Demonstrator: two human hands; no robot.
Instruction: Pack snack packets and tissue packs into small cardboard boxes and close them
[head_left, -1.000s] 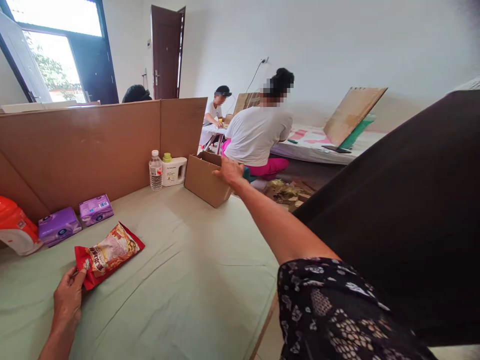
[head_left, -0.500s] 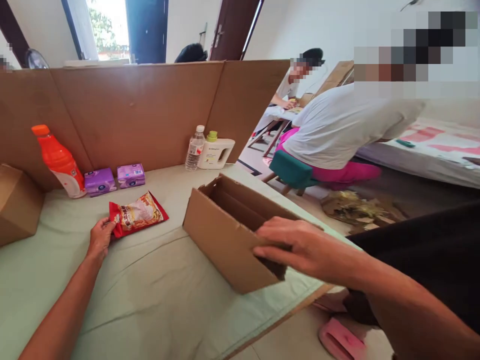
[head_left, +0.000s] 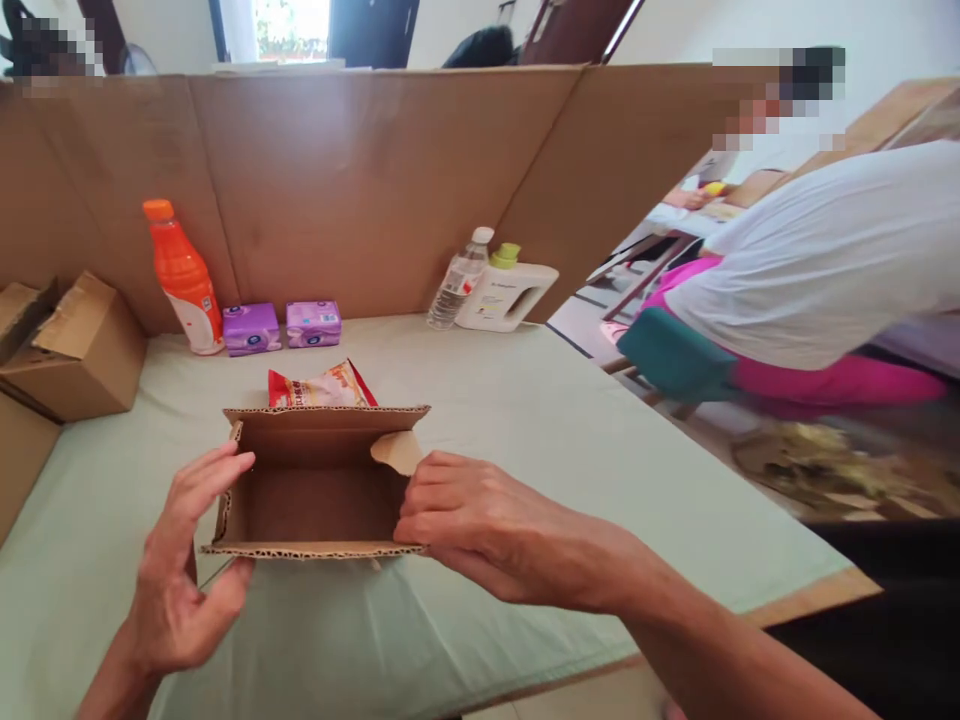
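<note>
An open-topped cardboard box stands in front of me, its inside facing up and showing bare brown card. My right hand is closed on the box's right edge, its fingers wrapped over the rim. Spread fingers and thumb of my left hand are at the box's left end; whether they touch the card, I cannot tell. Just behind the box lies a red snack packet, its lower part hidden by the far wall. A pale flap shows inside the right end.
Along the cardboard screen stand an orange bottle, two purple tissue packs, a clear bottle and a white jug. More boxes are at left. A person sits at right.
The box has moved left and turned to lie crosswise before me, held by my right hand. My left hand has let go of the snack packet and come to the box's left end.
</note>
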